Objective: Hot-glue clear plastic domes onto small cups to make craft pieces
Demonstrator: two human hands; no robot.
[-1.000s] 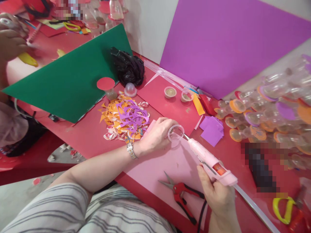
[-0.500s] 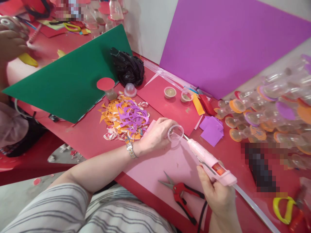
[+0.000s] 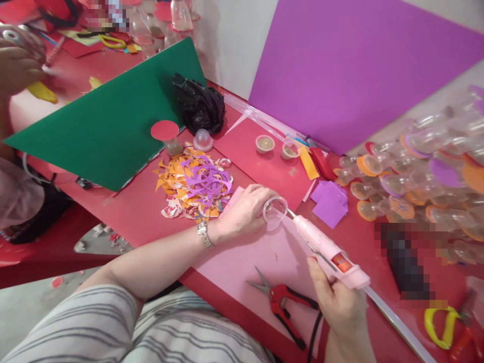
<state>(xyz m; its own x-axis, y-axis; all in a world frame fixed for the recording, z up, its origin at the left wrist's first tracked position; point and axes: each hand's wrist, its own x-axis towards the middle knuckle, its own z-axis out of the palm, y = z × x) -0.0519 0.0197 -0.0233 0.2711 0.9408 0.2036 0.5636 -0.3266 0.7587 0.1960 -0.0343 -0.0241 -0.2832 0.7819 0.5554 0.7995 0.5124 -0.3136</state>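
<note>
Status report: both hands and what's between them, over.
Left hand grips clear plastic cup. Right hand holds pink glue gun, nozzle at cup. Red-handled shears lie below, open.

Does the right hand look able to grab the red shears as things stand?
Probably not: the right hand is wrapped around the glue gun, though the red shears lie uncovered nearby on the pink sheet.

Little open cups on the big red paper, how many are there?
2. The left cup sits out on the red paper; the right cup is beside the orange paper strip. None seems hidden there.
</note>
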